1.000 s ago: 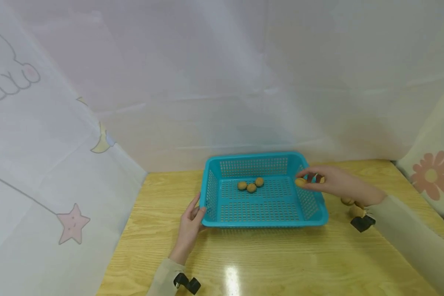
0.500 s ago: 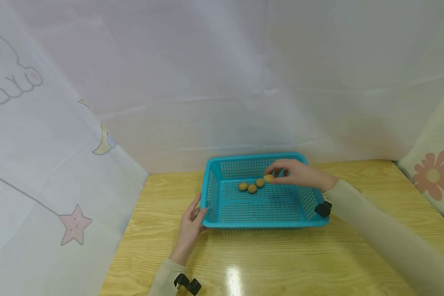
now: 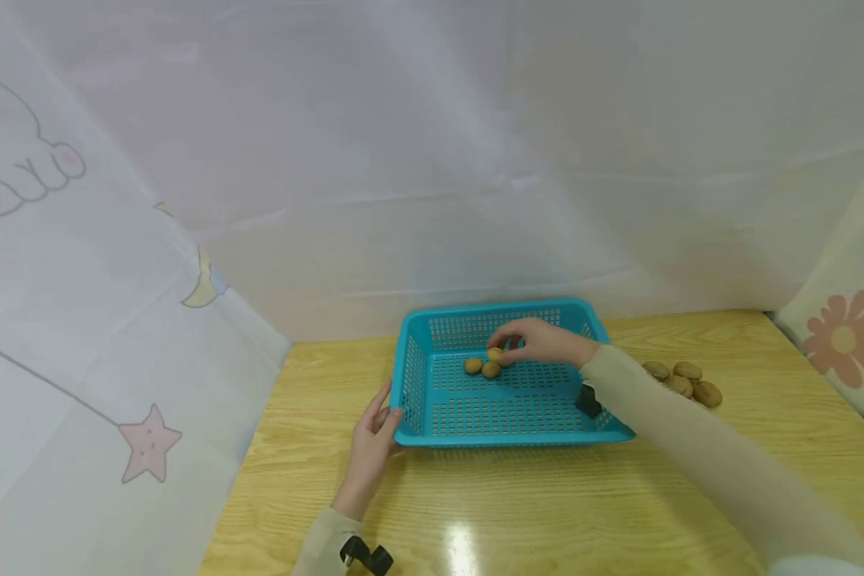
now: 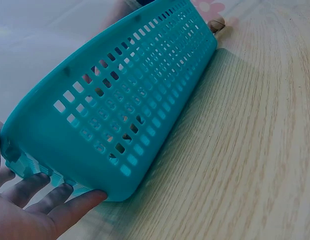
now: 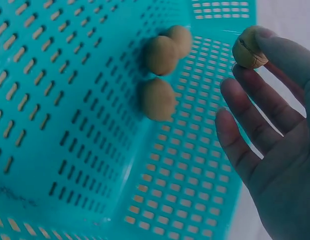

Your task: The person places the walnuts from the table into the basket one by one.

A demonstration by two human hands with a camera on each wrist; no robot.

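A blue plastic basket [image 3: 511,439] with slotted walls stands on the wooden table. At its left end my left hand [image 3: 370,448] grips the side, thumb at the rim; in the left wrist view its fingers [image 4: 77,207] lie against the end wall. Over the inside of the basket, my right hand [image 3: 540,340] pinches a walnut [image 5: 249,48] between thumb and fingertips, the other fingers loosely bent. Beneath it, 3 walnuts lie together on the basket floor, among them a left one [image 3: 473,366] and a front one [image 3: 491,370]; the third is mostly hidden by the hand.
Several more walnuts [image 3: 680,386] lie in a group on the table [image 3: 547,512] to the right of the basket, close to the right sleeve [image 3: 691,448]. Behind the basket rises a pale cloth backdrop [image 3: 403,160].
My right hand has carried the walnut leftward from the basket's right rim to above the walnuts inside. The group on the right has come into view. My left hand stays on the basket.
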